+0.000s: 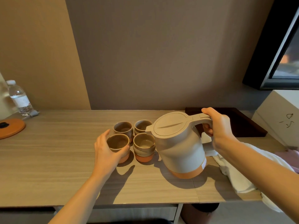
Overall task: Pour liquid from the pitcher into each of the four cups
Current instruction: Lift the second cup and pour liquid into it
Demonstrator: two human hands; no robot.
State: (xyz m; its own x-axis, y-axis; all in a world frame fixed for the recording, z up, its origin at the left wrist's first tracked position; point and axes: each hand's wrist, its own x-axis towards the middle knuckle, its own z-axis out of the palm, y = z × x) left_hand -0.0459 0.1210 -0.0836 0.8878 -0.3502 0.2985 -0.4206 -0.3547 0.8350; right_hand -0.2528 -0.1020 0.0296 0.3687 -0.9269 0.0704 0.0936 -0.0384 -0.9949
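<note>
A grey pitcher (179, 146) with an orange base and a closed lid stands tilted toward the cups, its spout over the back right cup (142, 126). My right hand (217, 128) grips its handle. The cups are brown glazed with terracotta bottoms and stand in a tight square on the wooden table (56, 167). My left hand (106, 151) wraps around the front left cup (118, 143). The front right cup (144, 147) shows pale liquid inside. The back left cup (123, 127) stands behind my fingers.
A water bottle (19, 97) and an orange round base (11, 128) sit at the far left. A dark tray (242, 122) and a white box (278, 115) stand at the back right. A white cloth (234, 172) lies under my right forearm.
</note>
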